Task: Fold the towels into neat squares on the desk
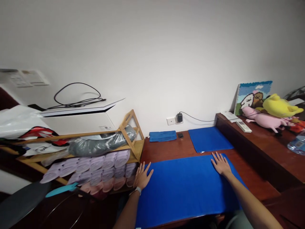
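Note:
A large blue towel (pixel 183 187) lies spread out over the front of the brown wooden desk (pixel 164 150). My left hand (pixel 143 176) rests at its far left corner, fingers apart, with a band around the wrist. Near the far right corner, my right hand (pixel 221 164) lies flat on the cloth with fingers spread. Neither hand holds anything. Behind the big towel, a smaller blue towel (pixel 209 139) lies flat at the back right. A narrow folded blue towel (pixel 162 136) sits by the wall at the back left.
A wooden rack (pixel 137 149) with lilac slippers (pixel 105 163) and a white box (pixel 81 122) stands at left. A black plug (pixel 179 117) sits in the wall socket. The raised shelf at right holds a remote (pixel 244 126), plush toys (pixel 264 119) and a water bottle (pixel 297 144).

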Available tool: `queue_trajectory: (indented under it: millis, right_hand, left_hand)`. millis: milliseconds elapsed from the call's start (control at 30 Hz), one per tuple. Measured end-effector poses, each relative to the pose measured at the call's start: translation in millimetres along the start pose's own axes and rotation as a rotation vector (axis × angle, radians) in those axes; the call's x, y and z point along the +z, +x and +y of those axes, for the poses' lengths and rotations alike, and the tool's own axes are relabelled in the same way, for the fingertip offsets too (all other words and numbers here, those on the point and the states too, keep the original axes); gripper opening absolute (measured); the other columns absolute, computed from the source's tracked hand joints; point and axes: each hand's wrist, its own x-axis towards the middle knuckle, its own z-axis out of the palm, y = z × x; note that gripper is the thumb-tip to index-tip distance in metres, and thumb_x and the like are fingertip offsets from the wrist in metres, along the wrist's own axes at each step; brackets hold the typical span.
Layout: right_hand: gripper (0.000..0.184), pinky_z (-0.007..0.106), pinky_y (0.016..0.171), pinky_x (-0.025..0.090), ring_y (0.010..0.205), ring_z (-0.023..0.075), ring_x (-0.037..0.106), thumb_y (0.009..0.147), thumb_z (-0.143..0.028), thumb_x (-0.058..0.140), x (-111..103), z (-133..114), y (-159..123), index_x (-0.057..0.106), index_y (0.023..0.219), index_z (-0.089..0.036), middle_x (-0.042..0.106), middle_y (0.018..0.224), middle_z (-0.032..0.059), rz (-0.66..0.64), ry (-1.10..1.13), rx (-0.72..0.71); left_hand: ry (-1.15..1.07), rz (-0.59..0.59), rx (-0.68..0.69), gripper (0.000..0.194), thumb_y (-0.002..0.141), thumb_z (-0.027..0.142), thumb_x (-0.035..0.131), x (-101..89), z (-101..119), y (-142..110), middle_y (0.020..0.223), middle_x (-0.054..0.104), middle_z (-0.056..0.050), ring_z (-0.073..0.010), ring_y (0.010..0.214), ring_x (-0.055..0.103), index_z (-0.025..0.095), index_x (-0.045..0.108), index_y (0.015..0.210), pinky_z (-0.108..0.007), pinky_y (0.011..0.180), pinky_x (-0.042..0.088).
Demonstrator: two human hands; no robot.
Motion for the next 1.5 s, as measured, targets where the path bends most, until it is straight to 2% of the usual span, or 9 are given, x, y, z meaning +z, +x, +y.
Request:
queue_trajectory:
  millis: [167, 500, 700, 933, 1067, 1167, 1333, 1433, 1500]
  right_hand:
    - [0.072, 0.047, 0.128, 0.013, 0.160, 0.0269, 0.014, 0.102, -0.065, 0.016, 1, 1, 1, 0.019, 0.167, -0.033, 0.017, 0.175, 0.0026, 0.032, 0.007, 0.039]
    - [0.080, 0.049, 0.128, 0.016, 0.160, 0.0273, 0.016, 0.099, -0.064, 0.014, 8, 37, 10, 0.018, 0.167, -0.023, 0.017, 0.174, 0.0065, 0.047, 0.011, 0.059]
    - [0.078, 0.054, 0.127, 0.017, 0.160, 0.0301, 0.017, 0.098, -0.063, 0.016, 19, 41, 11, 0.021, 0.167, -0.025, 0.019, 0.174, 0.0077, 0.081, 0.008, 0.055]
    - [0.079, 0.055, 0.126, 0.019, 0.159, 0.0314, 0.020, 0.099, -0.062, 0.020, -9, 34, 19, 0.028, 0.165, -0.021, 0.021, 0.173, 0.0102, -0.094, -0.023, 0.098]
    - [0.071, 0.052, 0.127, 0.019, 0.157, 0.0319, 0.025, 0.102, -0.047, 0.022, -34, -37, 8, 0.038, 0.161, -0.012, 0.031, 0.169, 0.0137, 0.039, -0.050, 0.037]
    - [0.067, 0.048, 0.129, 0.014, 0.158, 0.0288, 0.023, 0.103, -0.043, 0.024, -41, -134, -17, 0.040, 0.160, -0.013, 0.032, 0.169, 0.0111, 0.089, 0.038, -0.255]
    - [0.068, 0.046, 0.129, 0.011, 0.160, 0.0247, 0.016, 0.105, -0.052, 0.021, -25, -288, -66, 0.028, 0.165, -0.019, 0.023, 0.172, 0.0051, -0.041, 0.235, -0.685]
    - [0.067, 0.045, 0.129, 0.011, 0.160, 0.0250, 0.017, 0.105, -0.054, 0.022, -12, -324, -79, 0.022, 0.167, -0.026, 0.021, 0.171, -0.0003, -0.087, 0.257, -0.728]
    - [0.068, 0.043, 0.130, 0.011, 0.160, 0.0248, 0.017, 0.105, -0.058, 0.021, -8, -318, -78, 0.022, 0.167, -0.030, 0.019, 0.170, -0.0049, -0.086, 0.253, -0.701]
  left_hand:
    - [-0.013, -0.008, -0.033, 0.071, 0.101, 0.064, 0.039, 0.8, -1, 1, 0.171, 0.030, -0.012, -0.0311, 0.158, 0.026, 0.025, 0.040, 0.160, -0.050, 0.126, 0.025]
    - [-0.024, -0.004, -0.102, 0.066, 0.102, 0.063, 0.038, -6.9, 8, -5, 0.173, 0.027, -0.008, -0.0339, 0.160, 0.019, 0.032, 0.040, 0.160, -0.051, 0.125, 0.027]
    - [-0.039, -0.017, -0.112, 0.068, 0.101, 0.066, 0.035, -7.4, 8, -5, 0.173, 0.027, -0.006, -0.0332, 0.160, 0.018, 0.033, 0.037, 0.161, -0.051, 0.125, 0.028]
    - [-0.017, -0.002, -0.114, 0.067, 0.102, 0.064, 0.036, -10.1, 14, -8, 0.174, 0.025, -0.007, -0.0329, 0.160, 0.019, 0.033, 0.036, 0.162, -0.050, 0.126, 0.025]
    - [-0.027, -0.002, -0.111, 0.067, 0.102, 0.064, 0.036, -11.1, 16, -9, 0.174, 0.024, -0.007, -0.0335, 0.160, 0.019, 0.034, 0.036, 0.162, -0.050, 0.126, 0.024]
    - [-0.036, 0.000, -0.111, 0.067, 0.102, 0.063, 0.037, -11.7, 17, -9, 0.174, 0.024, -0.007, -0.0339, 0.160, 0.019, 0.033, 0.035, 0.162, -0.050, 0.126, 0.024]
    - [-0.037, 0.009, -0.110, 0.068, 0.102, 0.063, 0.038, -11.1, 17, -9, 0.173, 0.025, -0.007, -0.0339, 0.159, 0.021, 0.032, 0.034, 0.162, -0.051, 0.126, 0.024]
    - [-0.039, 0.014, -0.107, 0.067, 0.102, 0.061, 0.038, -8.8, 15, -9, 0.173, 0.027, -0.006, -0.0336, 0.159, 0.021, 0.032, 0.035, 0.162, -0.052, 0.127, 0.023]
    - [-0.045, 0.017, -0.107, 0.067, 0.101, 0.062, 0.039, -7.4, 14, -9, 0.173, 0.027, -0.006, -0.0338, 0.159, 0.020, 0.032, 0.037, 0.161, -0.052, 0.127, 0.023]
